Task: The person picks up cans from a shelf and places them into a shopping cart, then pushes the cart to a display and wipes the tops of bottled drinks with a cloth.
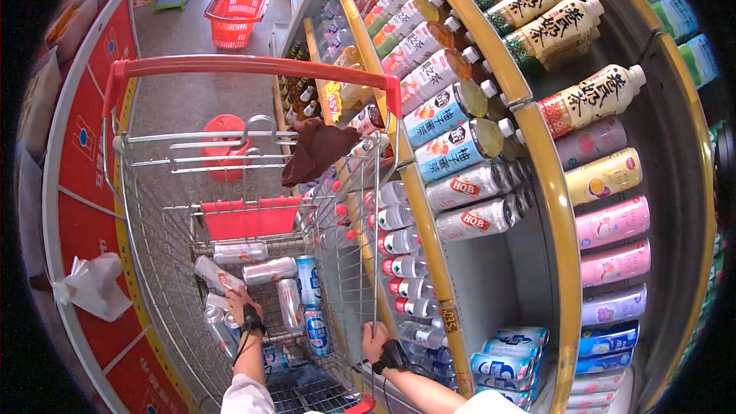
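Note:
My left hand (pixel 242 307) reaches down into a wire shopping cart (pixel 253 63), its fingers wrapped round a silver can (pixel 217 273) on the cart's left side. More silver cans and blue-and-white cans (pixel 309 281) lie in the cart around it. My right hand (pixel 375 341) is closed at the cart's right rim, by the wire edge; its fingers seem to grip the rim. A dark brown cloth (pixel 318 150) hangs over the cart's far right corner.
Along the right stand shelves (pixel 548 184) with bottles and cans, including HQB cans (pixel 477 217) and blue cans (pixel 506 366). A red basket (pixel 237 14) and a red stool (pixel 225 138) are on the floor ahead. At left, a red-panelled display (pixel 84 134) carries a white plastic bag (pixel 96 285).

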A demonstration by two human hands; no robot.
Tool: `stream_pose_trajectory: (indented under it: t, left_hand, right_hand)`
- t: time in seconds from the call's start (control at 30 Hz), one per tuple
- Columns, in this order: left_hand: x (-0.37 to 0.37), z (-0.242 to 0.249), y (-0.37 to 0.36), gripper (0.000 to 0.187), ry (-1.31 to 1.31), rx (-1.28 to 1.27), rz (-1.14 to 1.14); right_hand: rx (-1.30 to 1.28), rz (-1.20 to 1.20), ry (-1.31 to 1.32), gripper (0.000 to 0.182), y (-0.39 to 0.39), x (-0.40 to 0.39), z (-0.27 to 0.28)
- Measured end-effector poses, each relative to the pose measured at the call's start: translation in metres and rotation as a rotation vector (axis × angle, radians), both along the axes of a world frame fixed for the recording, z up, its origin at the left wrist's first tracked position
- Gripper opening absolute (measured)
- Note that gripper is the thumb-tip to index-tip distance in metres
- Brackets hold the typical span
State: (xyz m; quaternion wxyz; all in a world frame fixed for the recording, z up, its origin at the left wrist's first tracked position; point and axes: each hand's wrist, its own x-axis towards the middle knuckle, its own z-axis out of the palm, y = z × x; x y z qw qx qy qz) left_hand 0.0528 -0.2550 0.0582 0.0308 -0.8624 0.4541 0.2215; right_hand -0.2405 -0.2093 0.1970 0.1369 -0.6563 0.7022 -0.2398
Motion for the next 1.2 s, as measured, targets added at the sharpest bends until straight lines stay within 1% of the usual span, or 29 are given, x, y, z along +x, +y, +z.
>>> stream_pose_trajectory:
  t: [0.07,0.27,0.37,0.47,0.53,0.67,0.77,0.87,0.93,0.97,1.0,1.03,1.07,1.1,1.13,1.2]
  left_hand:
    - [0.000,-0.012,0.005,0.076,-0.066,0.019,-0.069]
    - [-0.006,-0.034,0.014,0.076,-0.150,-0.078,-0.094]
    - [-0.006,-0.013,0.004,0.075,-0.087,0.022,-0.060]
    - [-0.004,-0.011,0.005,0.075,-0.022,0.007,-0.030]
    - [-0.004,-0.009,0.003,0.076,-0.027,-0.004,-0.029]
    - [-0.005,-0.018,0.004,0.076,-0.046,-0.028,-0.024]
    - [-0.002,0.004,-0.004,0.073,0.029,-0.039,0.007]
    - [0.004,0.019,-0.011,0.068,0.151,-0.124,0.110]
    - [0.010,0.017,-0.009,0.060,0.021,-0.172,0.069]
    - [0.010,0.016,-0.008,0.056,-0.042,-0.197,0.052]
    - [0.015,0.043,-0.014,0.047,-0.014,-0.052,0.034]
    - [0.021,0.042,-0.010,0.046,-0.033,-0.051,-0.018]
    - [0.024,0.042,-0.003,0.045,-0.050,-0.046,-0.066]
    - [0.026,0.044,0.007,0.044,-0.062,-0.035,-0.115]
    - [0.027,0.043,0.012,0.046,-0.052,-0.080,-0.135]
    - [0.032,0.041,0.007,0.045,-0.024,-0.014,-0.157]
  right_hand:
    - [-0.026,0.006,-0.016,0.017,-0.003,0.003,0.001]
    - [-0.023,0.003,0.002,0.017,0.000,0.000,-0.002]
    - [-0.022,-0.016,-0.015,0.018,-0.002,0.004,0.002]
    - [-0.019,-0.042,-0.032,0.019,-0.001,0.005,0.003]
    - [-0.019,-0.036,-0.063,0.019,-0.004,0.009,0.011]
    - [0.004,-0.007,0.000,0.018,-0.004,0.008,0.011]
    - [0.001,-0.016,0.034,0.017,-0.004,0.007,0.004]
    - [0.029,-0.027,0.018,0.017,-0.002,0.006,0.007]
    - [0.039,-0.014,-0.033,0.017,-0.013,0.011,0.013]
    - [0.044,-0.018,-0.012,0.017,-0.018,0.010,0.014]
    - [0.054,-0.025,0.010,0.017,-0.020,0.009,0.013]
    - [0.068,-0.032,0.030,0.018,-0.020,0.010,0.009]
    - [0.004,-0.039,0.049,0.019,-0.023,0.013,0.006]
    - [0.012,-0.031,0.044,0.019,-0.021,0.012,0.007]
    - [0.019,-0.026,0.040,0.019,-0.022,0.009,0.006]
    - [-0.006,-0.031,-0.016,0.018,-0.028,0.013,0.008]
